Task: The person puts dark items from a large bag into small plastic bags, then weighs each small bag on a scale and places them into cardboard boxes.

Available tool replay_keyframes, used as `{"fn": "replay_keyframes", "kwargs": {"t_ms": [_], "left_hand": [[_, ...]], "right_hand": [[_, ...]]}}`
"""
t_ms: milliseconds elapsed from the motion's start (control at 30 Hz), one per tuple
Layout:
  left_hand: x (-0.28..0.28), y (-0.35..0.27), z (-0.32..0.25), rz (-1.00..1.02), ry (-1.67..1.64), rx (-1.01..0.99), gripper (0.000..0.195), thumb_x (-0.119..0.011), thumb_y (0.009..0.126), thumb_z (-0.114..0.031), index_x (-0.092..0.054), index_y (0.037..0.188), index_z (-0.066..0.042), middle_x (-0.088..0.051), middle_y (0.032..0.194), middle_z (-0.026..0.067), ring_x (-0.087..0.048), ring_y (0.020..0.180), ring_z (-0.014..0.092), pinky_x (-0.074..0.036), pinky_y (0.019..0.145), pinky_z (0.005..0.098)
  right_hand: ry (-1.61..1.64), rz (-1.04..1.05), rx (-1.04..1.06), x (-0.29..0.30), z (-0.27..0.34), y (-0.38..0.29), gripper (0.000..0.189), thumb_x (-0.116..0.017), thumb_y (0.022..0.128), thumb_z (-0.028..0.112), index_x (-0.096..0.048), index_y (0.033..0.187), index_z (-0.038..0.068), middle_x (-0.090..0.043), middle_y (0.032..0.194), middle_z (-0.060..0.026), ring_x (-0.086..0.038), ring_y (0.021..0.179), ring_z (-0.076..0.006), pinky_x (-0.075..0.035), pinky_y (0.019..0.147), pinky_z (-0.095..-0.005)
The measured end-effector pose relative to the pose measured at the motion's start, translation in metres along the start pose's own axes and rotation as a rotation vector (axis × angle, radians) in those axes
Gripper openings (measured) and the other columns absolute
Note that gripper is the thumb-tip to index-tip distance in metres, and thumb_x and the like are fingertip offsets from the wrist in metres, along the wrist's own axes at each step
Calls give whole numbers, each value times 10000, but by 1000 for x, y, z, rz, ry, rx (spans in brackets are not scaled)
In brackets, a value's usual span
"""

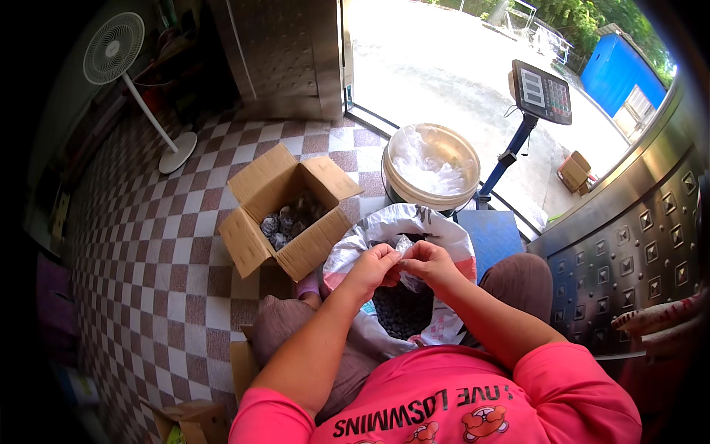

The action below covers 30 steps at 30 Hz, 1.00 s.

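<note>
My left hand (377, 269) and my right hand (430, 263) meet over an open white woven sack (346, 252), their fingertips pinching a clear plastic bag (412, 282). Part of the bag sticks up between the fingers and part hangs below them. Whether anything is inside it cannot be told. Small dark rounded pieces (404, 313) lie in the sack, which stands between my knees. To the left, an open cardboard box (305, 255) contains several clear bags with dark contents (280, 227).
Behind the sack stands a bucket (394, 186) with clear plastic bags in it. A platform scale (491, 230) with a display on a blue post is beside it, near the doorway. A white pedestal fan (177, 152) stands left; a metal door (627, 266) is at right.
</note>
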<state>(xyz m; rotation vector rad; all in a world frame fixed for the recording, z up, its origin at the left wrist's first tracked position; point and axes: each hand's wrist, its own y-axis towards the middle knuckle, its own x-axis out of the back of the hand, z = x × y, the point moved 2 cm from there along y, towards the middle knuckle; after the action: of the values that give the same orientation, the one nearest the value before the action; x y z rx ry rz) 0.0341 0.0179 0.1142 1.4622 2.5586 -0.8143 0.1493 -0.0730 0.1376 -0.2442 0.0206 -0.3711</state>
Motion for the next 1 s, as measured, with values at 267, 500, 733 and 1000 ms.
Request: {"fn": "replay_keyframes", "kwargs": {"t_ms": [267, 500, 733, 1000], "left_hand": [[5, 2, 6, -54, -16, -13, 122, -515, 860, -242, -527, 832, -123, -569, 771, -8, -538, 687, 83, -454, 600, 246], [-1, -13, -4, -59, -334, 23, 89, -512, 842, -189, -520, 803, -110, -595, 796, 29, -572, 744, 124, -481, 603, 272], [-10, -29, 20, -78, -718, 17, 87, -535, 810, -154, -534, 758, -85, -617, 758, 71, -618, 765, 207, -528, 675, 373], [-19, -40, 40, -249, -479, -80, 145, -505, 851, -218, -493, 765, -102, -531, 566, 23, -551, 545, 141, -489, 511, 293]], "right_hand": [[535, 23, -275, 12, -16, 0, 131, -627, 752, 83, -498, 774, 74, -538, 693, -13, -493, 591, -88, -405, 548, -208], [234, -18, -90, 25, -28, 0, 96, -592, 751, 45, -502, 784, 50, -549, 685, -34, -504, 585, -106, -423, 532, -242], [-653, -17, 546, 20, -23, -13, 120, -560, 766, 79, -544, 871, 23, -556, 686, -79, -554, 644, -148, -451, 584, -289], [465, 108, -321, 25, -38, -16, 63, -570, 787, 73, -512, 810, 60, -562, 719, -43, -568, 640, -150, -480, 605, -296]]}}
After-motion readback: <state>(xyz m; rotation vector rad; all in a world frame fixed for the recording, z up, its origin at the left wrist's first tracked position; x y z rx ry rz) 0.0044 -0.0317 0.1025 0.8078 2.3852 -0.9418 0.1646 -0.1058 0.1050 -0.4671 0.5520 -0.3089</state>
